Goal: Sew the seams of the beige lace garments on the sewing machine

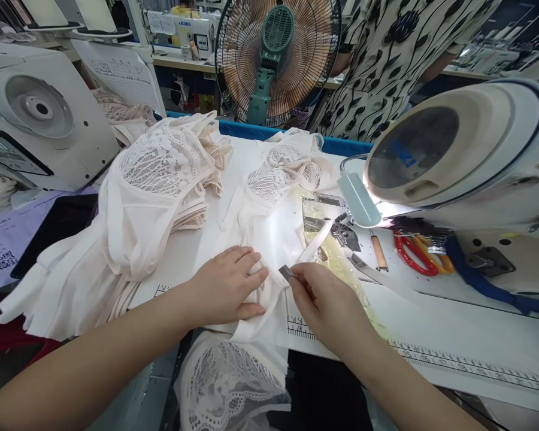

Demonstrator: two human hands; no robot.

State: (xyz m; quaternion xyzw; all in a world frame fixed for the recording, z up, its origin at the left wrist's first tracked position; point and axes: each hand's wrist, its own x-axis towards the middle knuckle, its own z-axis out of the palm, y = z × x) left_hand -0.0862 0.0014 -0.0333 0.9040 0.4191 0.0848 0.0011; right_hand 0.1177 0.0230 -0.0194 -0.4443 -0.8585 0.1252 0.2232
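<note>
My left hand (229, 286) lies flat on the pale bra fabric (263, 344), fingers stretched out and pressing it to the table. Part of this piece hangs over the front edge, with a lace cup (233, 380) at the bottom. Just to the right, my right hand (327, 299) is closed in a pinch on a small flat grey metal piece (287, 273); the rest of it is hidden in the fingers. A white strip (315, 240) runs from near the right hand toward the machine's needle area. Farther back lie lace bra cups (269, 182).
A stack of lace bras (157, 173) stands on the left. The sewing machine head (431, 143) overhangs the right side, with a wooden-handled tool (379, 252) and red-handled scissors (413, 254) beneath. Behind are a fan (278, 60) and a person in a patterned garment (386, 66).
</note>
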